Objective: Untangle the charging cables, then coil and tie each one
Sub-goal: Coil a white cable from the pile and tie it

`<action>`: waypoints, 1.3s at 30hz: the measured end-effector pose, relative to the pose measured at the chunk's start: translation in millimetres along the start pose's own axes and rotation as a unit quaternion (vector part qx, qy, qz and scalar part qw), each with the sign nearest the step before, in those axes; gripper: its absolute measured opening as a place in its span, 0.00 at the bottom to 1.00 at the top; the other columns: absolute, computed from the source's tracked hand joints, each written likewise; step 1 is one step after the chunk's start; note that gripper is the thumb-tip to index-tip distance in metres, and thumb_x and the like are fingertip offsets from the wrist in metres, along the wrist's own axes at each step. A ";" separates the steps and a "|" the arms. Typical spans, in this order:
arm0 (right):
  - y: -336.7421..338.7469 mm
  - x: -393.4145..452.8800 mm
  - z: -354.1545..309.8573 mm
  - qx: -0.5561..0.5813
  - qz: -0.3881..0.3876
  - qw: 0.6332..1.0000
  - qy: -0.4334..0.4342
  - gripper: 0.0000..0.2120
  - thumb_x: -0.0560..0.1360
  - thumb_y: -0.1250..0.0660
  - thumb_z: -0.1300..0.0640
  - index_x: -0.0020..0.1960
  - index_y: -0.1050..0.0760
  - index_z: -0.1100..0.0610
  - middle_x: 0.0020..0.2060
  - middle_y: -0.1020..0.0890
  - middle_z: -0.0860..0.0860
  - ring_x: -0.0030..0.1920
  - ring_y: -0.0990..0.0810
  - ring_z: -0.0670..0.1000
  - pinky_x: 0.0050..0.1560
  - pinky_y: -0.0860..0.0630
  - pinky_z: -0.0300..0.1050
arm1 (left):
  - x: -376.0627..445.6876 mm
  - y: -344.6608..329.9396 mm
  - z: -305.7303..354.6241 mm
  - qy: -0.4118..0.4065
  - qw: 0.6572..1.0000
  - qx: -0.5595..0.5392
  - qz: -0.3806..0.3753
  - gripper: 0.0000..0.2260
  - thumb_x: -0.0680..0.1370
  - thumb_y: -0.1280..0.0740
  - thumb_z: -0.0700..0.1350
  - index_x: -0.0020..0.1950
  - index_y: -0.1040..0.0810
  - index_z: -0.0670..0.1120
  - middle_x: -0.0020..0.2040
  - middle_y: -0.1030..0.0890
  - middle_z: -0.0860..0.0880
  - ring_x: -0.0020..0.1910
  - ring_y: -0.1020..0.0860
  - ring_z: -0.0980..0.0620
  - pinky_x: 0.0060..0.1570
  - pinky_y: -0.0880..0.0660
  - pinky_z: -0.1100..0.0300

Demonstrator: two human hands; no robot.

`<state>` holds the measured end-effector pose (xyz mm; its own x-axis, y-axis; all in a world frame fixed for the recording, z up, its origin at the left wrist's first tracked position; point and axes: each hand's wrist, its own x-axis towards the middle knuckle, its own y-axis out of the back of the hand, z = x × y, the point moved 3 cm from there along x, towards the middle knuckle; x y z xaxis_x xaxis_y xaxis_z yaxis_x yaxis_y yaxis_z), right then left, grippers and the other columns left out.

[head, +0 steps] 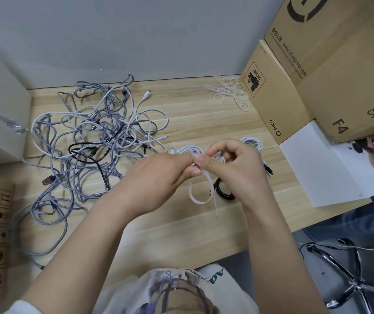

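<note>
Toward the tabletop's (204, 234) left edge the tangle (91, 137) of grey, white and black cables lies unsorted. Near the middle, the left hand (158, 177) grips a white coil (192, 151), and the right hand (231, 164) pinches a white tie (198, 196) looped beneath it. This looks like the tying step; next, the tie probably needs pulling snug. Spare ties (229, 91) sit at the far right corner.

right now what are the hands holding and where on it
Both hands pinch a white zip tie near its upper end, at a coiled white cable: the left hand and the right hand meet there. The tie's loop hangs free below.
</note>
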<state>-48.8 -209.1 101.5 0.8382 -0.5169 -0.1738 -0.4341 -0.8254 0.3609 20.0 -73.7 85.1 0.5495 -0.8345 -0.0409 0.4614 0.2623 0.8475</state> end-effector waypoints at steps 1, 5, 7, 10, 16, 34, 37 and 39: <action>1.3 0.8 -1.8 -0.012 -0.002 1.000 0.005 0.10 0.64 0.22 0.51 0.32 0.23 0.49 0.30 0.33 0.44 0.31 0.35 0.42 0.34 0.38 0.35 | -0.1 0.4 0.4 -0.002 1.000 -0.002 0.003 0.24 0.78 0.57 0.64 0.54 0.28 0.51 0.39 0.28 0.56 0.43 0.27 0.47 0.39 0.33 0.54; 2.4 6.1 -2.7 -0.070 -0.006 0.997 0.028 0.07 0.66 0.25 0.47 0.34 0.22 0.44 0.42 0.26 0.47 0.39 0.29 0.44 0.43 0.30 0.42 | -0.6 4.5 7.1 -0.014 1.000 0.014 -0.013 0.26 0.73 0.59 0.64 0.59 0.29 0.58 0.36 0.31 0.56 0.39 0.32 0.50 0.38 0.35 0.54; -0.9 7.3 -5.0 -0.089 -0.035 0.995 0.042 0.05 0.70 0.28 0.46 0.37 0.21 0.40 0.43 0.26 0.47 0.45 0.28 0.46 0.51 0.28 0.46 | -0.5 6.5 9.6 -0.017 0.999 0.026 -0.015 0.28 0.71 0.61 0.65 0.58 0.30 0.58 0.36 0.31 0.55 0.40 0.31 0.49 0.38 0.34 0.54; -5.6 5.8 -9.0 -0.035 -0.103 0.993 0.054 0.09 0.75 0.31 0.53 0.38 0.20 0.42 0.39 0.24 0.47 0.47 0.27 0.48 0.55 0.29 0.48 | 0.4 8.3 11.4 -0.020 0.999 0.048 -0.017 0.27 0.71 0.61 0.64 0.57 0.32 0.56 0.33 0.34 0.55 0.40 0.31 0.47 0.37 0.37 0.54; -9.0 10.6 -5.9 0.034 -0.102 0.993 0.042 0.09 0.72 0.29 0.62 0.34 0.19 0.51 0.34 0.21 0.45 0.41 0.26 0.46 0.48 0.27 0.42 | -1.0 -1.4 6.7 0.000 0.998 0.044 -0.035 0.17 0.74 0.59 0.64 0.44 0.36 0.56 0.43 0.24 0.53 0.42 0.29 0.48 0.37 0.37 0.54; -28.3 52.3 13.8 0.140 -0.011 0.989 -0.043 0.11 0.81 0.42 0.59 0.41 0.28 0.56 0.26 0.23 0.46 0.27 0.20 0.45 0.30 0.27 0.35 | -13.9 -29.2 12.6 0.003 0.998 0.022 -0.051 0.15 0.78 0.53 0.62 0.46 0.38 0.52 0.37 0.32 0.52 0.42 0.31 0.46 0.36 0.39 0.54; -36.4 47.2 13.6 0.208 -0.027 0.974 -0.083 0.10 0.83 0.46 0.57 0.44 0.31 0.55 0.25 0.24 0.47 0.26 0.21 0.46 0.27 0.27 0.35 | -14.8 -29.2 12.6 0.016 0.997 0.023 -0.073 0.14 0.78 0.50 0.63 0.45 0.40 0.53 0.40 0.28 0.51 0.45 0.29 0.46 0.36 0.41 0.54; -37.0 44.5 14.2 0.263 -0.035 0.958 -0.112 0.10 0.83 0.47 0.56 0.45 0.33 0.55 0.24 0.25 0.47 0.25 0.22 0.46 0.27 0.27 0.36 | -17.1 -33.0 11.6 0.030 0.995 0.031 -0.085 0.16 0.77 0.48 0.64 0.46 0.39 0.51 0.44 0.24 0.49 0.48 0.26 0.45 0.37 0.39 0.54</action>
<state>-0.1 -204.8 67.4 0.8057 -0.4426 -0.3936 -0.5345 -0.8296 -0.1611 -12.8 -73.7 63.9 0.5083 -0.8335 -0.2168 0.5080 0.0869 0.8570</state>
